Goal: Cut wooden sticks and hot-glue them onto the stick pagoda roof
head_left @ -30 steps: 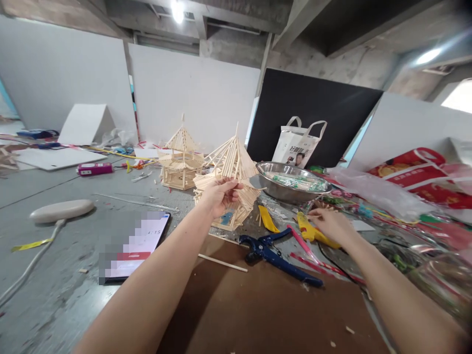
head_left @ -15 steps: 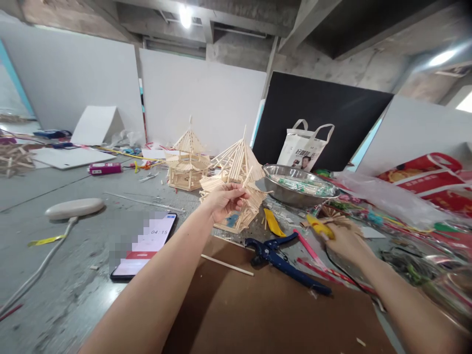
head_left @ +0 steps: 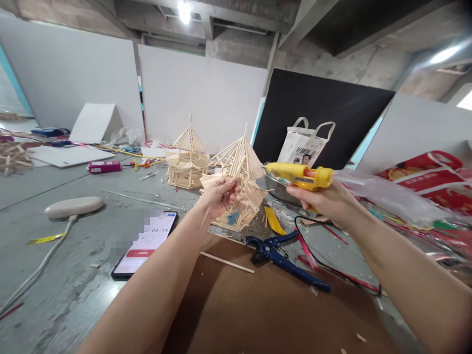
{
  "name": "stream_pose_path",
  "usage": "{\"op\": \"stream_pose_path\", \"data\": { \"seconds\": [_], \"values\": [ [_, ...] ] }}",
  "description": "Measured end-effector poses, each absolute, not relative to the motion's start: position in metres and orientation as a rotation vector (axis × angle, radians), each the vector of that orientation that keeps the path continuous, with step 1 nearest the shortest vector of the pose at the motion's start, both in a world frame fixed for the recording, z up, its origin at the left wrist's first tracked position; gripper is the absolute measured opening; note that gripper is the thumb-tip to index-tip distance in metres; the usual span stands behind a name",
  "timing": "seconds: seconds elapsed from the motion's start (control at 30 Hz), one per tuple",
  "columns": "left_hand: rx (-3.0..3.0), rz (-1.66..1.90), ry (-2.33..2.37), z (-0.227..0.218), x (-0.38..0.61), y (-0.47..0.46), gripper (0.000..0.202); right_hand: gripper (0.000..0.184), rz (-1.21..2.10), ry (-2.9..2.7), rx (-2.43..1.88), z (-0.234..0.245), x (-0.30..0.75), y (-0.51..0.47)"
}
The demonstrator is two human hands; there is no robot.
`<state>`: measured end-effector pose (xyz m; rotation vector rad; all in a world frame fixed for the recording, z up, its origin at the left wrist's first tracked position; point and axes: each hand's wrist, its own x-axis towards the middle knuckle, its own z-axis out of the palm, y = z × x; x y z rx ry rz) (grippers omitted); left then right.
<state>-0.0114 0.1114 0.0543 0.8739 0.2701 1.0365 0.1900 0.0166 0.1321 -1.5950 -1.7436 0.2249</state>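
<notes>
My right hand (head_left: 320, 201) is raised and closed around the handle of a yellow hot glue gun (head_left: 297, 174), whose nozzle points left. In front of the unfinished-looking stick pavilion model (head_left: 241, 157), the fingers of my left hand (head_left: 223, 196) pinch a thin wooden stick, hard to make out against the model. The model has a pointed roof of slanting sticks. Beside it on the left stands a second stick pavilion (head_left: 189, 157). A loose wooden stick (head_left: 227, 263) lies on the brown board (head_left: 258, 309), near blue-handled cutters (head_left: 283, 260).
A phone (head_left: 147, 246) with a timer and a white oval device (head_left: 73, 208) lie on the left. Behind the glue gun are a metal basin (head_left: 278, 191) and a white bag (head_left: 302, 145). The gun's black cable (head_left: 300, 231) loops at right; plastic wrapping (head_left: 398, 196) lies beyond.
My right hand has lifted the glue gun from the right side of the table, up and left towards the model. The left hand stays near the model, shifted slightly left and down.
</notes>
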Motion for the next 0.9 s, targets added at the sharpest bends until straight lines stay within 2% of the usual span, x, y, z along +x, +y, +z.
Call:
{"op": "stream_pose_path", "data": {
  "seconds": [0.33, 0.9],
  "values": [
    [0.822, 1.051, 0.232, 0.055, -0.011, 0.110, 0.007, 0.035, -0.062, -2.033, -1.589, 0.139, 0.160, 0.036],
    [0.807, 1.081, 0.259, 0.056, -0.009, 0.110, 0.010, 0.036, -0.062, -2.042, -1.629, 0.140, 0.155, 0.039]
  ]
}}
